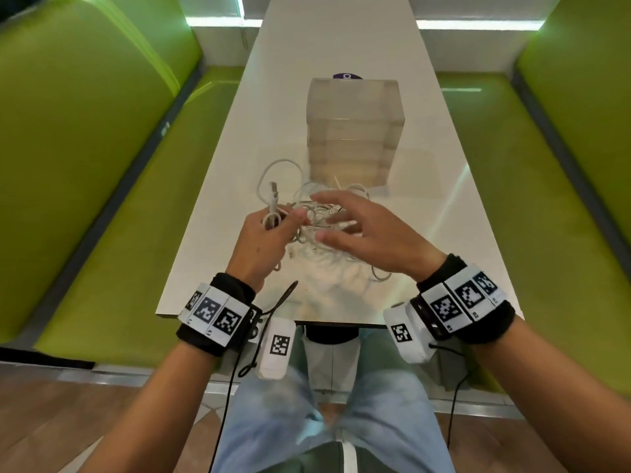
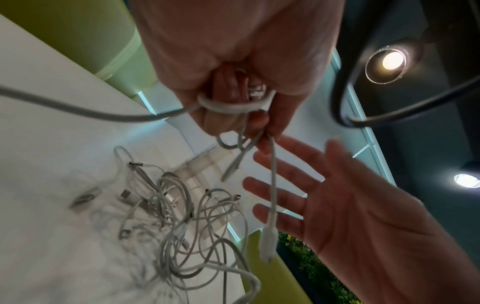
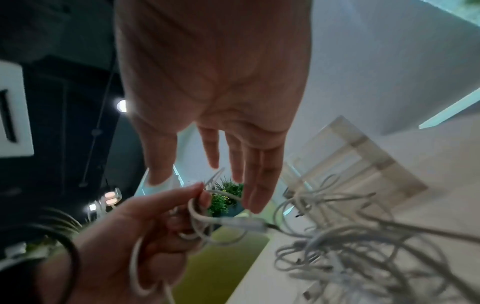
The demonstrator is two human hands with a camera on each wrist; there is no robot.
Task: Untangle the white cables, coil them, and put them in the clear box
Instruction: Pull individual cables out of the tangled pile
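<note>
A tangle of white cables (image 1: 317, 230) lies on the white table (image 1: 341, 56), in front of the clear box (image 1: 355, 131). My left hand (image 1: 269, 237) grips a looped white cable (image 2: 231, 107), and a plug end (image 1: 274, 196) sticks up above the fist. In the left wrist view another end of it (image 2: 267, 244) hangs below the fingers. My right hand (image 1: 355, 230) hovers over the tangle (image 3: 363, 246) with fingers spread and holds nothing. The box (image 3: 355, 164) stands just beyond the pile.
Green padded benches (image 1: 85, 148) run along both sides of the narrow table. A purple round sticker (image 1: 346, 76) shows behind the box. The table's near edge (image 1: 273, 319) is just past my wrists. Black wires (image 1: 273, 305) trail from the wrist cameras.
</note>
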